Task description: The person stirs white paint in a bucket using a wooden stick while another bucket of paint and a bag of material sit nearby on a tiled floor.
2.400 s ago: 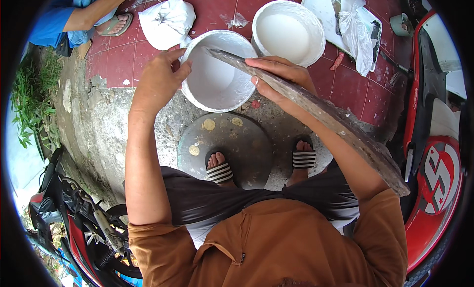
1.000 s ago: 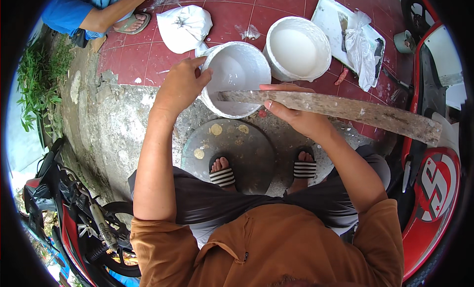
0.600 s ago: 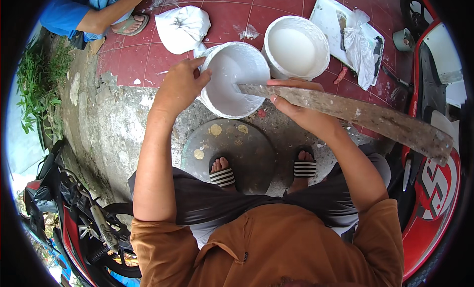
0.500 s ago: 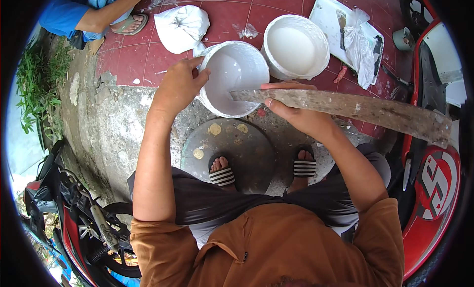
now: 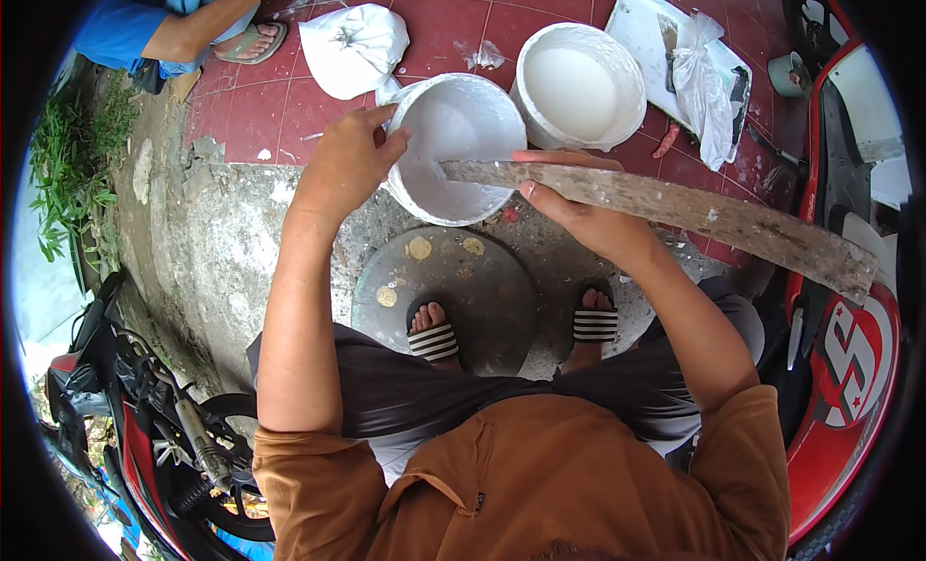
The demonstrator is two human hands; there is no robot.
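Observation:
My left hand grips the left rim of a white bucket, thumb toward the inside and fingers over the edge. White residue coats the bucket's walls, and the inside looks whitish and wet. In my right hand is a long, worn wooden plank, with thumb and fingers closed around it. The plank's narrow left end reaches over the bucket's rim and into its opening. The wide end points right, toward a red motorbike. Just to the right stands a second white bucket holding milky white liquid.
A knotted white sack sits behind the buckets on red tiles. A white tray with a plastic bag lies back right. Motorbikes flank me. Another person's arm shows at upper left. A round slab lies before my feet.
The plank's left end has shifted slightly up and left, farther over the bucket, and its wide end has dipped a little. My left hand stays at the rim.

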